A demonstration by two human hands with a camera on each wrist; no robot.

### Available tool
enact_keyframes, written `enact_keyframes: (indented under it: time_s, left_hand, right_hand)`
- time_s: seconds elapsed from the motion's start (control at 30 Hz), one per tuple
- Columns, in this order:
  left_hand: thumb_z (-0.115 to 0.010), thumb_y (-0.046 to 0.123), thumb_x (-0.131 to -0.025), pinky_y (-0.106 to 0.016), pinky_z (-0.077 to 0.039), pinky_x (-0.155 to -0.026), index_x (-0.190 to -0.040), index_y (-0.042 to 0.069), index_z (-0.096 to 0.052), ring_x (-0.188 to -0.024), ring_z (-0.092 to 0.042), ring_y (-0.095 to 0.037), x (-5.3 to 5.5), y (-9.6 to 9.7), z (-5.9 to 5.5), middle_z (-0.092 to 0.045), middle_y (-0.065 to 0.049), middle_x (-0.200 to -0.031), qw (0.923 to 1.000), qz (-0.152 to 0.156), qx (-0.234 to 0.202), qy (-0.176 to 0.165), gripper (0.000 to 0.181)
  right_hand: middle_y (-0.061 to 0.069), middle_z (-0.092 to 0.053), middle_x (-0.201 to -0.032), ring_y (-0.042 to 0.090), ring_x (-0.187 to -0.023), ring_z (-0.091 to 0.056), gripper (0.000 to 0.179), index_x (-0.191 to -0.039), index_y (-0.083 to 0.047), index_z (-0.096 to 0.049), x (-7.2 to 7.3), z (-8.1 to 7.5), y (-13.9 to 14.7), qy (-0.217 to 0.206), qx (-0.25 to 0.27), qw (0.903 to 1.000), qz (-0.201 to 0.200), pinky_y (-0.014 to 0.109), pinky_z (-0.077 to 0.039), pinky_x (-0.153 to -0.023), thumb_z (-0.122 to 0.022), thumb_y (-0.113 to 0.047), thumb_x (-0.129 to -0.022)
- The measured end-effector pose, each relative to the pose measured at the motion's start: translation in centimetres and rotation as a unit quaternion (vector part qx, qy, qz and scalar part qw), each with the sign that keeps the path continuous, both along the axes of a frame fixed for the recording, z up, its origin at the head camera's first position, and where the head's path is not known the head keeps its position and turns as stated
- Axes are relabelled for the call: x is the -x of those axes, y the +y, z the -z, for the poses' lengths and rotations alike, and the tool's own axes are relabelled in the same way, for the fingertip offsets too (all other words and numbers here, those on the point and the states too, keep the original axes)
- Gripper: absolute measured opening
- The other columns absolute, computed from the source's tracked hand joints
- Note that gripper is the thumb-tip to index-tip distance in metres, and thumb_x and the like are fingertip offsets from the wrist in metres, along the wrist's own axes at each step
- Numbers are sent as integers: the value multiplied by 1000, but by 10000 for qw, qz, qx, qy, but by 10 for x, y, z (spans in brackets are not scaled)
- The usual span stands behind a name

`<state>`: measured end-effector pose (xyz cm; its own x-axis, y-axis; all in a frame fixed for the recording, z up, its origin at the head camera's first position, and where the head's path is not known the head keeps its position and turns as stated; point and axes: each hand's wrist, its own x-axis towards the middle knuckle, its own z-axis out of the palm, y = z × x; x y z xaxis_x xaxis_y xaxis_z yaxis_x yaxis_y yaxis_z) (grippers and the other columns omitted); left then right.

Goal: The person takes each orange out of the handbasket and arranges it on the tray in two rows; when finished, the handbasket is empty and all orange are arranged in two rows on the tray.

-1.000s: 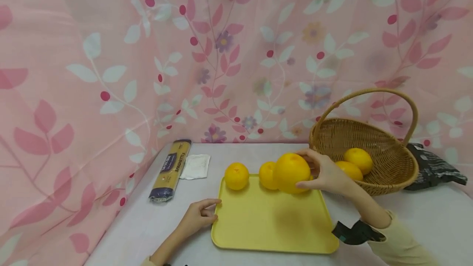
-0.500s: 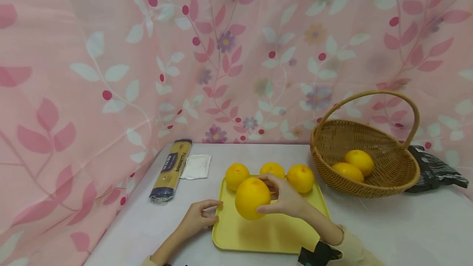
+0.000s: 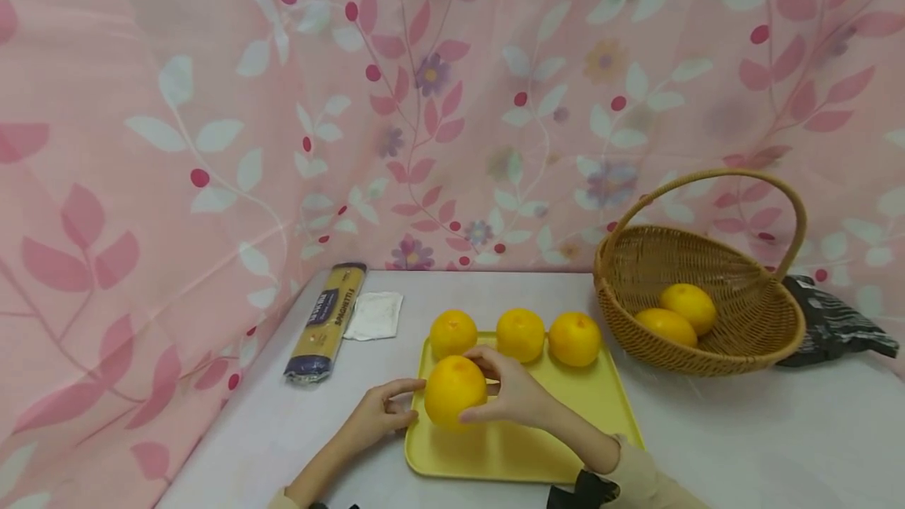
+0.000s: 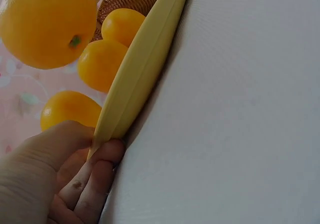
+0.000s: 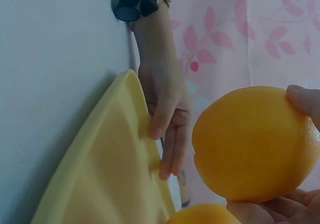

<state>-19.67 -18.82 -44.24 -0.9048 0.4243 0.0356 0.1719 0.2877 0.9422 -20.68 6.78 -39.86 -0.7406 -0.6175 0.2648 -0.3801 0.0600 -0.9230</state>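
Observation:
My right hand grips an orange between thumb and fingers, above the left part of a yellow tray. In the right wrist view that orange hangs clear of the tray surface. My left hand holds the tray's left edge; the left wrist view has the thumb over the rim and fingers under it. Along the tray's far side sit three more oranges: a left one, a middle one and a right one.
A wicker basket with a tall handle stands at the right, holding two oranges. Behind it lies a black packet. To the left are a spaghetti pack and a white square packet. A floral curtain backs the table.
My right hand has carried its orange leftward and toward me, from the tray's far right side to its left part. The right-hand orange came into view. My left hand stays at the edge.

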Motion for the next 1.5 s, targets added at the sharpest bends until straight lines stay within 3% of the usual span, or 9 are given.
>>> enact_keyframes:
  time_s: [0.2,0.33,0.6,0.87,1.17,1.37,1.5]
  left_hand:
    - [-63,7,-82,-19,-43,-49,-124,-2,-49,-49,-47,-9,9,-6,18,-56,-16,-113,9999,-39,107,14,45]
    - [-65,13,-82,-20,-44,-50,-124,-1,-50,-51,-48,-9,9,-7,22,-55,-14,-115,9999,-31,72,-71,47]
    - [-65,12,-82,-24,-49,-56,-122,-2,-51,-58,-56,-13,13,-7,24,-54,-16,-118,10000,60,-70,-3,45]
    - [-63,8,-83,-24,-49,-54,-124,-2,-49,-56,-55,-13,15,-7,24,-53,-16,-120,9998,58,-152,-125,44]
    - [-62,15,-84,-25,-49,-53,-121,0,-52,-55,-54,-10,13,-9,26,-56,-12,-116,9984,365,-307,313,41]
    - [-65,15,-82,-24,-49,-54,-122,0,-52,-56,-54,-12,12,-7,22,-55,-14,-117,9998,62,-151,-64,45]
    - [-64,11,-83,-23,-48,-53,-122,-3,-51,-55,-54,-12,12,-7,22,-55,-15,-116,9999,41,-119,-114,44]
  right_hand:
    - [5,-53,-112,19,-100,-52,56,-114,-3,-47,0,13,-11,-296,-109,9995,-4,32,-45,-83,-78,-19,-70]
    - [3,-53,-112,17,-100,-52,57,-115,-4,-47,-4,20,-15,-503,-196,9985,-50,30,-45,-83,-78,-19,-70]
    - [-2,-52,-115,18,-109,-48,60,-117,-9,-46,-5,30,-17,-475,-365,9982,-38,27,-42,-87,-78,-21,-69]
    - [-4,-47,-119,19,-110,-45,71,-126,-6,-39,-4,27,-13,-373,-807,9959,-144,32,-39,-90,-78,-25,-69]
    - [-2,-47,-122,15,-104,-47,78,-133,-2,-38,-5,28,-13,-228,-843,9961,-148,27,-42,-85,-77,-26,-70]
    - [-6,-49,-120,10,-105,-46,78,-132,-3,-38,-4,26,-11,-174,-1162,9928,-241,30,-39,-90,-76,-29,-70]
    - [-7,-49,-119,9,-105,-46,79,-132,-3,-36,-3,26,-10,-171,-1286,9910,-324,31,-38,-91,-77,-29,-70]
